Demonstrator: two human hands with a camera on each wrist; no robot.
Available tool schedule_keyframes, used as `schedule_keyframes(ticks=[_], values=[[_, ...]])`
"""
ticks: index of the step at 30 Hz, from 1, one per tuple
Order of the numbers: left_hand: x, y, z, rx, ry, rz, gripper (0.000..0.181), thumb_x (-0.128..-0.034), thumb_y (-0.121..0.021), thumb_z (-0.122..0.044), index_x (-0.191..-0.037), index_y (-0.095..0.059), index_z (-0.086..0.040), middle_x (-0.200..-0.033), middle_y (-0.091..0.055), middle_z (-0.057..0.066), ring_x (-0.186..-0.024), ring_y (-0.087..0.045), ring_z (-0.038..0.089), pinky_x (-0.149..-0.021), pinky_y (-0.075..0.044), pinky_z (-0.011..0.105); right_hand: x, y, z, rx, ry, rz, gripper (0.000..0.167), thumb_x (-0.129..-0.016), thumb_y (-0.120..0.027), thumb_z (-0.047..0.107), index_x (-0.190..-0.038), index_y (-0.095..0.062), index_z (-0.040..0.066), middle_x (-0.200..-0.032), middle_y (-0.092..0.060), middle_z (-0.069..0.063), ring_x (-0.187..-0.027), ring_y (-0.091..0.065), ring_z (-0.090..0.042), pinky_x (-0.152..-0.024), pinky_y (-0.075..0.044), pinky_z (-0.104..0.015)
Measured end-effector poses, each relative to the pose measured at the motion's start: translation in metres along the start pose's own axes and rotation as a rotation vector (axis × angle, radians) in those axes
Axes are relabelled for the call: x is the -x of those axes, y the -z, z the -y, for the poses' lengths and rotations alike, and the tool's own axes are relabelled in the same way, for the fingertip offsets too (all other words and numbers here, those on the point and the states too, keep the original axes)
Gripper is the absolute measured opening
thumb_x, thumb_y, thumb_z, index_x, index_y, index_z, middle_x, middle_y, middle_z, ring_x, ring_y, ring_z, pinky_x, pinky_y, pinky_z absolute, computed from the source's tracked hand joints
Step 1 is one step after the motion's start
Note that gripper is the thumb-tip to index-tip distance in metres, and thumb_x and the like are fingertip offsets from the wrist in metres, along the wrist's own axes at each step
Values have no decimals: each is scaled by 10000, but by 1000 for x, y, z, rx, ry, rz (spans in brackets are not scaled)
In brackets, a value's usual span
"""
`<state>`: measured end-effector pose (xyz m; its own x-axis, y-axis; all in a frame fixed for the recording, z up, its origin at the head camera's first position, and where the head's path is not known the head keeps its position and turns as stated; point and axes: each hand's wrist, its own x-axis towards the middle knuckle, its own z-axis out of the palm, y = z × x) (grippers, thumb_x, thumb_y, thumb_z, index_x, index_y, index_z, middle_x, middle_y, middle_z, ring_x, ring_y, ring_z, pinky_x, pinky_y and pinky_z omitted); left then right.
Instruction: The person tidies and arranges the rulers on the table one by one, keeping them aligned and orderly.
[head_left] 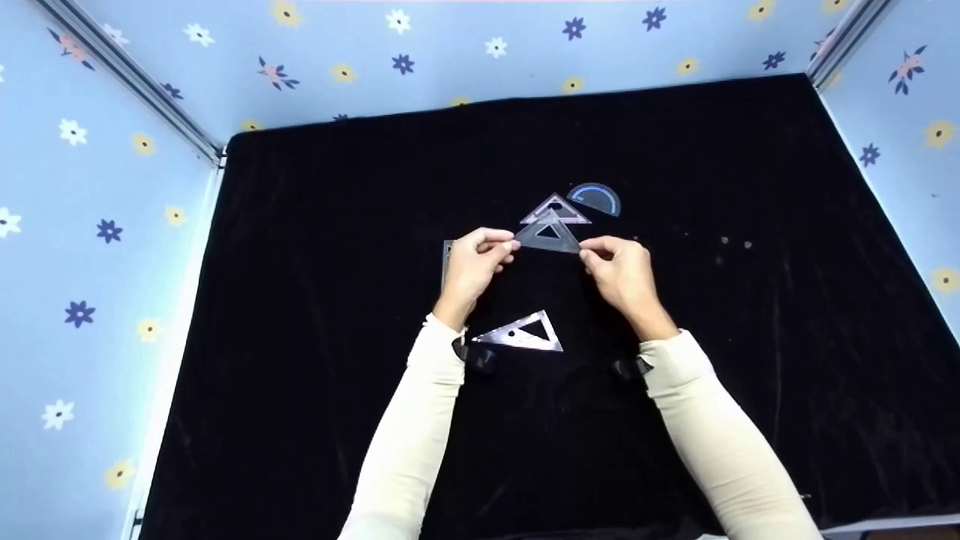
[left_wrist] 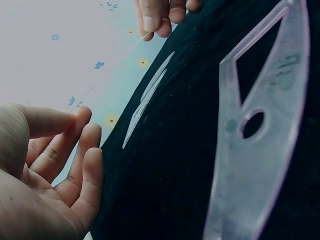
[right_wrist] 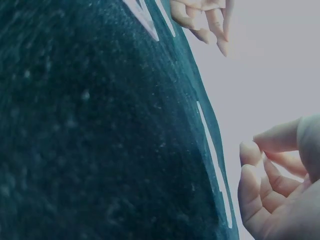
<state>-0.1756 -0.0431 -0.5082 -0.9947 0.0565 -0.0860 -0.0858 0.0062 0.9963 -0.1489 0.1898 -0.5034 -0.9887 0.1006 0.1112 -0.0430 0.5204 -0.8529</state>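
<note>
A clear triangular ruler is stretched between both hands in the head view. My left hand pinches its left corner between thumb and fingers, and my right hand pinches its right corner. Behind its top, a second clear triangle with a pinkish edge is partly overlapped from this view. In the left wrist view the left hand shows thumb and forefinger together; the held ruler is barely visible there. The right wrist view shows the right hand with its thumb and forefinger tips meeting.
A blue-marked protractor lies behind the right hand. Nearer the body, a shiny triangle with a cutout lies between the forearms. Another clear ruler is partly hidden by the left hand. Flowered walls border the black cloth.
</note>
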Motion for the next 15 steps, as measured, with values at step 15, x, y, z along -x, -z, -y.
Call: schedule_keyframes(ticks=[15], values=[[19, -9, -1, -115, -44, 31, 124, -878, -765, -101, -988, -734, -55, -907, -738, 182, -724, -677, 149, -657, -529, 256, 18, 20, 4, 46, 118, -2, 133, -854, -731, 32, -978, -780, 23, -849, -733, -77, -738, -645, -163, -670, -461, -140]])
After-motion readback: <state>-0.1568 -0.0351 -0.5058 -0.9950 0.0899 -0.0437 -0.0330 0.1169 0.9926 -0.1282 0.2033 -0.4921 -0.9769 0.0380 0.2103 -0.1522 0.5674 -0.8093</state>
